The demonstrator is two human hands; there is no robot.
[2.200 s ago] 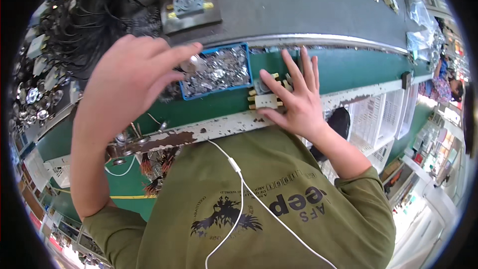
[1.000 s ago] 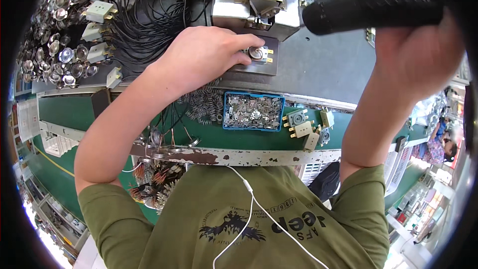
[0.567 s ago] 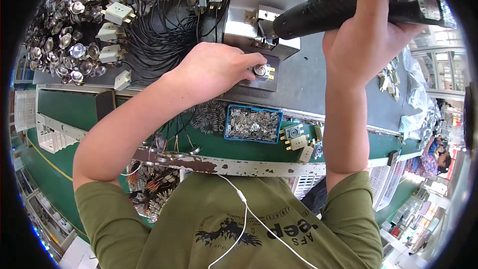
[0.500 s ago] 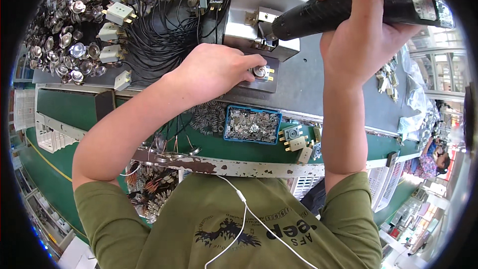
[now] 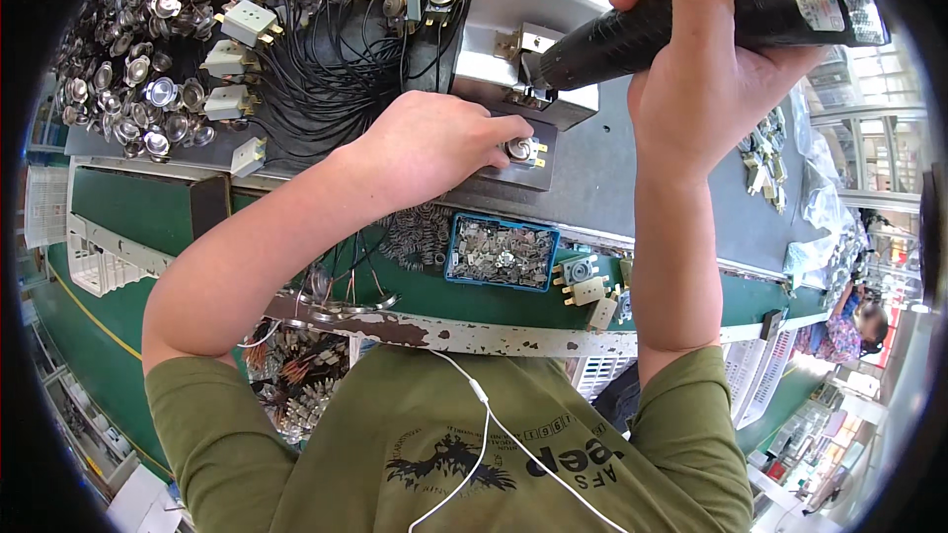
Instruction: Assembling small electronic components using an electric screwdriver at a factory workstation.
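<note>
My right hand (image 5: 691, 79) is wrapped around a black power screwdriver (image 5: 617, 44), held nearly level. The tool's front end reaches a cream terminal block (image 5: 538, 38) at the silver metal bracket (image 5: 484, 64); the exact contact at its tip is hard to make out. My left hand (image 5: 439, 143) has its thumb and forefinger closed on a small round metal-capped connector (image 5: 520, 148) with brass prongs pointing right. That connector rests on a flat steel block (image 5: 538, 178) just in front of the bracket. My fingers hide part of it.
Left of the bracket lie black wires (image 5: 336, 79) with cream and grey connectors (image 5: 249, 22) and many round metal caps (image 5: 161, 91). A blue tray (image 5: 502, 284) of small metal pieces sits nearer me, beside springs (image 5: 415, 232) and loose connectors (image 5: 590, 290). Further right is a connector pile (image 5: 765, 168).
The right hand and screwdriver have shifted slightly left. The left hand keeps its pinch on the connector, and the whole view has moved a little.
</note>
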